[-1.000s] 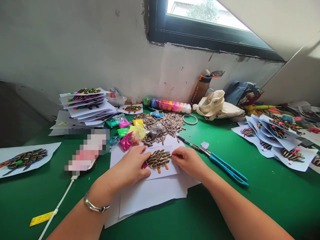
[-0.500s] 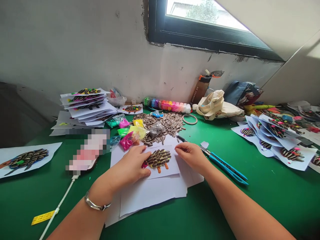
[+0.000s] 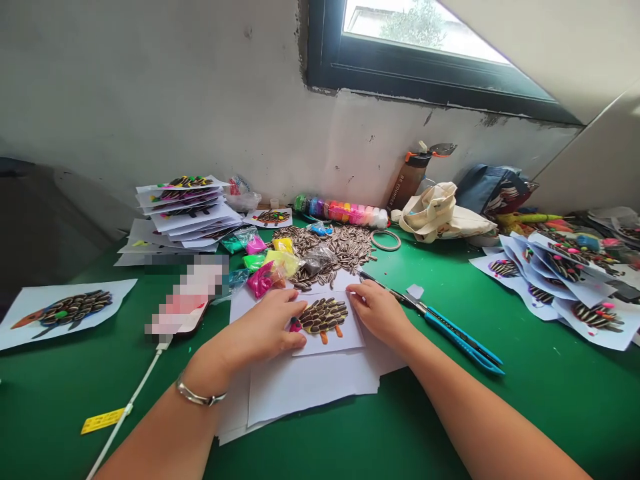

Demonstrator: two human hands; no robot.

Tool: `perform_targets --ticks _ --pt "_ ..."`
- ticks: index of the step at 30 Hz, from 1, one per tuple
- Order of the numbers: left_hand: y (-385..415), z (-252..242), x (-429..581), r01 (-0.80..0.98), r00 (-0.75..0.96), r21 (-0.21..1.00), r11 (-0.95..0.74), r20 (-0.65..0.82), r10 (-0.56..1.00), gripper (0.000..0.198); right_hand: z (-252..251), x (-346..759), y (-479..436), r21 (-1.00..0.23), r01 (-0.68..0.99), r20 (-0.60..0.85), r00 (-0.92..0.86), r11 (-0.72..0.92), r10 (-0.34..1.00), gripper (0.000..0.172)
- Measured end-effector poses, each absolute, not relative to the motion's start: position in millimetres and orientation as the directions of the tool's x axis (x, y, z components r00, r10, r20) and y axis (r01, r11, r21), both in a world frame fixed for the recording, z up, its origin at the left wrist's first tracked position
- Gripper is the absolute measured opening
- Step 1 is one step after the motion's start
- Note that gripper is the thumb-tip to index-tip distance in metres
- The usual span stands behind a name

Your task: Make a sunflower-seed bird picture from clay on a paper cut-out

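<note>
A paper card (image 3: 345,343) bears a seed-covered animal picture (image 3: 323,316) with orange legs and a pink-red head. It lies on several white sheets (image 3: 313,383). My left hand (image 3: 267,323) rests over the card's left edge, thumb and fingers spread around the animal's head, which they partly cover. At the card's upper right edge, my right hand (image 3: 377,310) has its fingers bent close together, thumb and fingertips on the paper. Behind the sheets lies a heap of sunflower seeds (image 3: 345,247). Bags of coloured clay (image 3: 263,280) lie just beyond my left hand.
A blue cutter (image 3: 460,340) lies to the right. Stacks of seed pictures stand at left (image 3: 193,217) and right (image 3: 565,277). Further back are a tape ring (image 3: 386,241), a bottle (image 3: 407,179) and a cloth bag (image 3: 440,217). A phone (image 3: 187,303) with a cable lies left.
The view has shifted slightly, so the scene sits a little further right. My right hand has come in against the card's upper right edge. My left hand keeps its place on the card.
</note>
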State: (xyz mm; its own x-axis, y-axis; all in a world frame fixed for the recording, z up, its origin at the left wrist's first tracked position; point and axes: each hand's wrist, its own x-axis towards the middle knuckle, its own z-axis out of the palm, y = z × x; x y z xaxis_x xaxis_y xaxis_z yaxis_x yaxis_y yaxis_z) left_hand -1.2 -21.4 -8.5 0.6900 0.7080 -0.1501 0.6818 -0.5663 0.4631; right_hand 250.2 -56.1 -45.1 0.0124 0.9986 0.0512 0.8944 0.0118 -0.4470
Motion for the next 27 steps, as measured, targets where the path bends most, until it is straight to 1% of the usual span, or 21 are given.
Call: perform_targets --ticks 3,7,10,14,19,23,27 --pt "-16.3 -9.0 -4.2 0.669 0.696 0.488 -0.560 -0.146 0.703 0.040 -46.8 253.8 -56.6 -0.475 0.880 0.067 0.008 0.025 0.998 0.031" --pt "-11.6 -1.3 -7.6 0.676 0.642 0.524 -0.518 -0.073 0.763 0.040 -49.7 259.0 -55.0 -0.537 0.843 0.087 0.005 0.043 0.996 0.032" --pt "-10.3 6.4 -10.2 0.714 0.555 0.513 -0.476 -0.001 0.832 0.039 -50.4 260.4 -54.1 -0.536 0.842 0.096 -0.019 0.068 0.995 0.030" --pt "-8.7 12.8 -14.4 0.770 0.395 0.505 -0.390 0.104 0.913 0.034 -47.3 258.5 -55.7 -0.532 0.843 0.104 -0.032 0.083 0.994 0.028" --pt "-5.0 12.0 -19.3 0.816 0.242 0.488 -0.309 0.196 0.950 0.033 -43.0 256.4 -58.7 -0.539 0.839 0.099 -0.026 0.075 0.995 0.027" --pt "-4.6 10.1 -20.1 0.831 0.218 0.467 -0.303 0.228 0.949 0.032 -42.1 257.2 -59.8 -0.548 0.832 0.107 -0.026 0.080 0.994 0.027" --pt "-6.4 11.0 -19.2 0.808 0.223 0.495 -0.320 0.245 0.943 0.032 -43.3 257.9 -60.5 -0.546 0.833 0.111 -0.040 0.094 0.993 0.027"
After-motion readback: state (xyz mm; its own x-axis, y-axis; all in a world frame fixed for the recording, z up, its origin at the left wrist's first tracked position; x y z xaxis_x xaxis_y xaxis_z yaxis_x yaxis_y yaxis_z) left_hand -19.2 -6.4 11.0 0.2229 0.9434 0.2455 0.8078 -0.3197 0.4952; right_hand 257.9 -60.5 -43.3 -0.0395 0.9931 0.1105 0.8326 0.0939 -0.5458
